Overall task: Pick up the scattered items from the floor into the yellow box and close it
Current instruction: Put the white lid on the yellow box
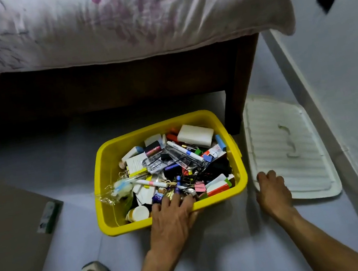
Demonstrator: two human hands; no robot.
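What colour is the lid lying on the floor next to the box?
White, with ridged lines across it. The lid shows clearly in the head view, right of the yellow box.

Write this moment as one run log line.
box: full, open | lid: floor, right of box | left hand: on box rim | right hand: at lid

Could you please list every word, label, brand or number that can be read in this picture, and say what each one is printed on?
None can be read.
White marker in the yellow box: print blurred.
White printed card: lines too small.
Red and white carton: print blurred.
Green and white packet on the floor: label blurred.
White lid: no text visible.
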